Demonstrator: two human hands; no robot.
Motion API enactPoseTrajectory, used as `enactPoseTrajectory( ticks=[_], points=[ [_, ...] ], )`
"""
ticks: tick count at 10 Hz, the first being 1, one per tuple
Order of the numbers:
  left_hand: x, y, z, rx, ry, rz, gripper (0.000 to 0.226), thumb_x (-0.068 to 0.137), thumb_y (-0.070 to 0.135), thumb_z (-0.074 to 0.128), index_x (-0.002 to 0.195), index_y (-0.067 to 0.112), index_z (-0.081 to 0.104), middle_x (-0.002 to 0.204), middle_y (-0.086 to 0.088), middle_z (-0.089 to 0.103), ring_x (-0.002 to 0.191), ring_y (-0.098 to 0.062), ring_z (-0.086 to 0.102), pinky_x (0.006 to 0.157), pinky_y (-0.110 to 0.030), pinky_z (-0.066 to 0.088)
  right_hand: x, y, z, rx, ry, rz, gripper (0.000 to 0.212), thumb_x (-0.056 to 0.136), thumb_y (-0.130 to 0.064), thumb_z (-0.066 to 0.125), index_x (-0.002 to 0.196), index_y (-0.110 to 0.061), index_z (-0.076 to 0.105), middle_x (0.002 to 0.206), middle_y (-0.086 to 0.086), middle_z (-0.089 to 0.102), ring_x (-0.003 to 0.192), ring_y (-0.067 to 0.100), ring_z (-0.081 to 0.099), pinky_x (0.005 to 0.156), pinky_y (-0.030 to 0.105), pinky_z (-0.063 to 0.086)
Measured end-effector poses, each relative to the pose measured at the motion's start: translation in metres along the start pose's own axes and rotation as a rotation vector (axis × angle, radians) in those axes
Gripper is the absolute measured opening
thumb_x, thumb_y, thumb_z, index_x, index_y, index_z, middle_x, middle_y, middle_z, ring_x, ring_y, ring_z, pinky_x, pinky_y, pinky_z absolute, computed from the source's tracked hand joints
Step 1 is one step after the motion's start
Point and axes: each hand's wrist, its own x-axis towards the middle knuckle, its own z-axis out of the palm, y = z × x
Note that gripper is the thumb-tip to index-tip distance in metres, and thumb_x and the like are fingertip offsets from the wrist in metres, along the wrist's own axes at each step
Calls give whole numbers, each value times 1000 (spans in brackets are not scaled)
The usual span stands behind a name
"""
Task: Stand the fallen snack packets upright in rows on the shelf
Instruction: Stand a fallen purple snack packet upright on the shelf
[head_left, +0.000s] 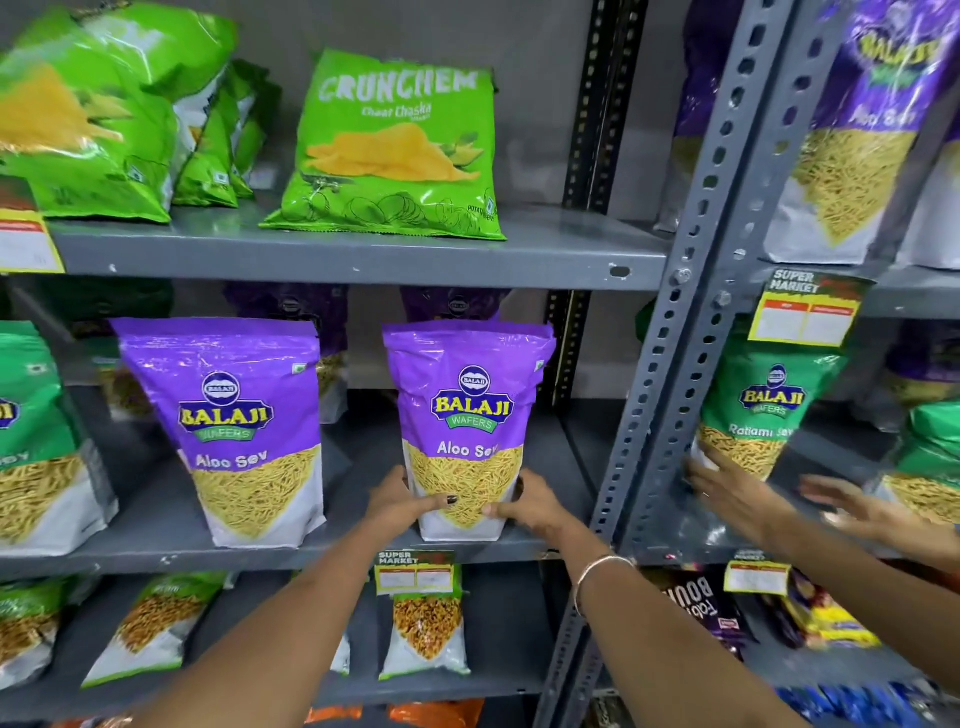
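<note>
A purple Aloo Sev packet stands upright near the front of the middle grey shelf. My left hand grips its lower left corner and my right hand grips its lower right corner. To its left a second purple Aloo Sev packet stands upright by itself. More purple packets stand behind them at the back of the shelf, partly hidden.
Another person's two hands reach into the neighbouring rack beside a green Ratlami Sev packet. A grey slotted upright post divides the racks. Green Crunchem packets fill the shelf above; more packets sit on the shelf below.
</note>
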Motion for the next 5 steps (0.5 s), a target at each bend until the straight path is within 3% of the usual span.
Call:
enactPoseTrajectory(
  ticks=[1, 2, 4, 5],
  points=[
    [-2, 1, 2, 12, 1, -6, 46, 69, 23, 79, 99, 10, 47, 125, -14, 62, 116, -29, 57, 88, -34, 44, -1, -2, 0, 2, -28, 18, 67, 65, 1, 78, 125, 2, 47, 130, 20, 58, 119, 30, 55, 102, 40, 46],
    [-1, 1, 3, 17, 6, -19, 57, 69, 25, 78, 114, 4, 49, 127, -14, 60, 119, -30, 55, 94, -36, 44, 0, -1, -1, 25, -49, 20, 69, 68, 4, 75, 129, 2, 42, 132, 18, 55, 119, 27, 53, 96, 33, 45],
    [0, 2, 1, 25, -26, -34, 63, 68, 27, 79, 117, 4, 46, 132, -15, 56, 122, -29, 53, 98, -38, 43, -6, -8, -4, -50, -65, 60, 77, 68, -2, 78, 133, -3, 38, 136, 15, 53, 124, 26, 51, 99, 31, 42],
    [-2, 3, 0, 38, -49, -12, 82, 66, 32, 80, 130, 5, 36, 142, -15, 46, 130, -30, 44, 105, -41, 40, -10, -17, -1, -38, -51, -7, 91, 65, -8, 81, 138, -3, 27, 141, 14, 46, 129, 25, 45, 104, 34, 40]
  ],
)
